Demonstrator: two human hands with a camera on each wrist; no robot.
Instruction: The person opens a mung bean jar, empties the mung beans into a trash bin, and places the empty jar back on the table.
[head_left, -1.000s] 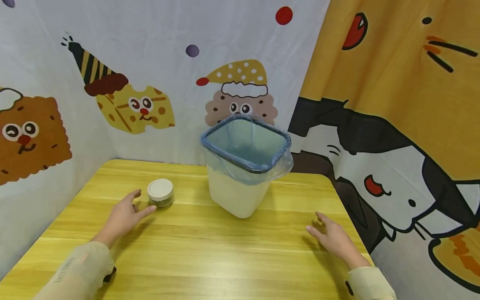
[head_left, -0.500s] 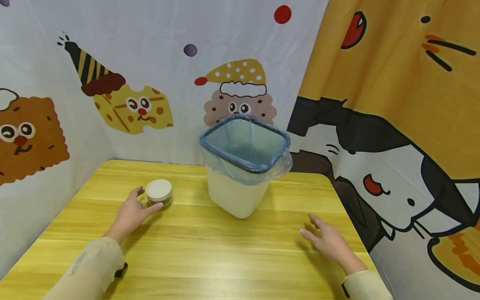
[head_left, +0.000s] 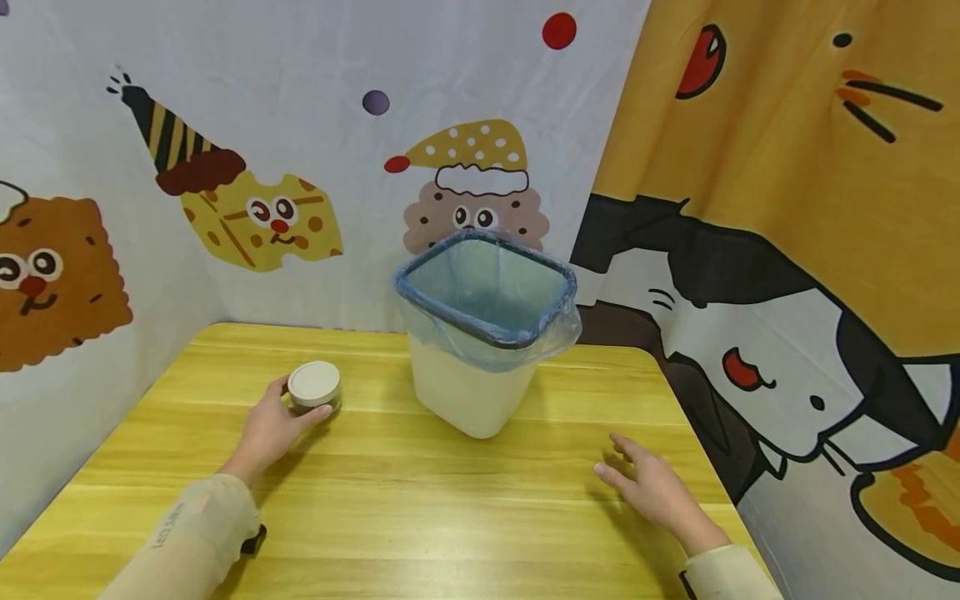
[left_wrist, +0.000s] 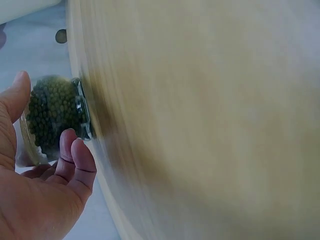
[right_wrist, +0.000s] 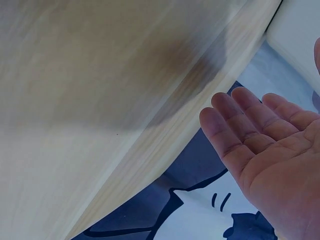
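On the left part of the table stands a small clear jar (head_left: 315,384) with a white lid. The left wrist view shows the jar (left_wrist: 54,112) filled with small green beans. My left hand (head_left: 272,427) grips it from the near left side, thumb (left_wrist: 17,97) on one side and curled fingers (left_wrist: 75,160) on the other. My right hand (head_left: 654,487) hovers low over the right part of the table and holds nothing. In the right wrist view its fingers (right_wrist: 235,120) are only slightly bent, with the palm visible.
A whitish bin (head_left: 453,379) lined with a thin bluish bag (head_left: 558,325) stands at the back middle of the wooden table (head_left: 450,517). Behind it hangs a white cloth (head_left: 315,75) with cartoon prints, and a yellow curtain (head_left: 765,133) is on the right.
My left hand has moved forward and right to the jar and taken hold of it. My right hand has shifted slightly left, still empty.
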